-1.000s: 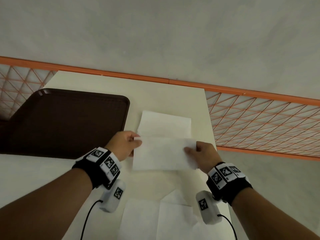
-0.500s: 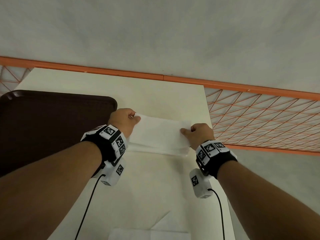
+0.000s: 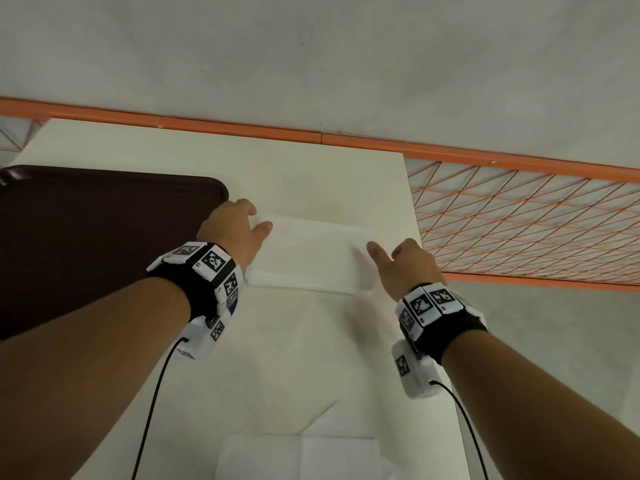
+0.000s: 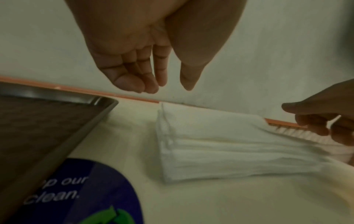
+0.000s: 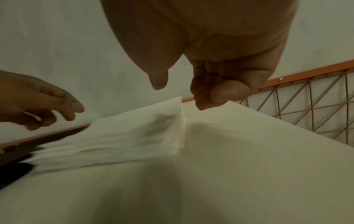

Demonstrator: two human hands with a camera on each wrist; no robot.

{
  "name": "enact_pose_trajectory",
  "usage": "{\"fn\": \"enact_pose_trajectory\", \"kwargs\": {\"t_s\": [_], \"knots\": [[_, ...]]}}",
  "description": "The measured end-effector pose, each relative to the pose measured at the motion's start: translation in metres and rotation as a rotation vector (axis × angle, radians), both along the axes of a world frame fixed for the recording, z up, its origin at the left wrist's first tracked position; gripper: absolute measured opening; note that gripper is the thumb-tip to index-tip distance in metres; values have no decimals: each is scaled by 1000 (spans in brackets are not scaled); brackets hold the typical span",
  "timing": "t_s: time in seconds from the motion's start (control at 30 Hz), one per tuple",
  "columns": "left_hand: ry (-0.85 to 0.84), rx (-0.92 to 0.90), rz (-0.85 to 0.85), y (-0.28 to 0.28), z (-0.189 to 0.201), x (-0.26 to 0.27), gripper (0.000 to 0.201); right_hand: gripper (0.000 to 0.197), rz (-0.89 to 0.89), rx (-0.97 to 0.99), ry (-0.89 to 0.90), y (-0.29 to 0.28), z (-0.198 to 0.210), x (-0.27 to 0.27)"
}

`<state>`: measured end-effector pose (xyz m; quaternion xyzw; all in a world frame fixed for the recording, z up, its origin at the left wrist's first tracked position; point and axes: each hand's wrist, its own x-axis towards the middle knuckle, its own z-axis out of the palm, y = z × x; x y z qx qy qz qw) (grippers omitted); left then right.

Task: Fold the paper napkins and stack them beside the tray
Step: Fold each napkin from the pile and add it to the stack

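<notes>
both hands (image 3: 239, 233) (image 3: 405, 265) hover loose and empty at the ends of the folded napkin stack (image 3: 311, 258), just right of the tray (image 3: 104, 237) on the worktop (image 3: 311, 358). a brushing finger could skew the light top sheets.

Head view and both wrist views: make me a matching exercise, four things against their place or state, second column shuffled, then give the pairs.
Things:
1. dark brown plastic tray
2. stack of folded white paper napkins
3. unfolded white paper napkins
4. left hand

Places or states:
A. at the near edge of the cream table
B. empty, fingers relaxed, above the stack's left end
C. on the table's left side
D. on the table just right of the tray, between both hands

Pairs: 1-C, 2-D, 3-A, 4-B
</notes>
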<state>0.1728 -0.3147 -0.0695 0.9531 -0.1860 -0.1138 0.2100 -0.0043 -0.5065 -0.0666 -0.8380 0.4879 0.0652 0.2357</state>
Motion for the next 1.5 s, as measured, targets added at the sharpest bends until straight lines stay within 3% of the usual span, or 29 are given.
{"fn": "enact_pose_trajectory", "kwargs": {"t_s": [0.07, 0.17, 0.23, 0.3, 0.43, 0.53, 0.67, 0.9, 1.03, 1.17, 1.23, 1.3, 1.4, 1.5], "knots": [[24, -16, -74, 7, 13, -19, 33, 48, 101, 29, -2, 18, 11, -20], [131, 36, -234, 22, 22, -56, 23, 25, 405, 116, 46, 52, 16, -54], [211, 122, -359, 36, 22, -82, 22, 28, 600, 178, 129, 76, 13, -81], [286, 190, -450, 53, 19, -107, 24, 40, 685, 210, 200, 97, 11, -106], [405, 266, -546, 82, 12, -150, 30, 65, 698, 161, 233, 123, 2, -135], [444, 305, -632, 99, 7, -179, 39, 72, 727, 46, 237, 137, -2, -144], [465, 343, -682, 115, -2, -206, 42, 59, 775, -40, 280, 152, -7, -154], [416, 309, -660, 124, -12, -217, 36, 36, 741, 115, 308, 156, -1, -152], [427, 214, -583, 129, -12, -213, 27, 8, 652, 263, 110, 157, 10, -152], [479, -137, -425, 132, 0, -205, 24, 14, 659, 377, -30, 154, 31, -150], [502, -262, -430, 129, 14, -206, 30, 17, 687, 385, -50, 152, 41, -148], [562, -268, -493, 126, 24, -208, 31, 15, 700, 408, -90, 150, 51, -144], [597, -242, -575, 125, 36, -209, 11, 8, 631, 447, -192, 143, 63, -139], [630, -279, -524, 126, 38, -206, 18, 9, 475, 465, -308, 136, 68, -137]]}}
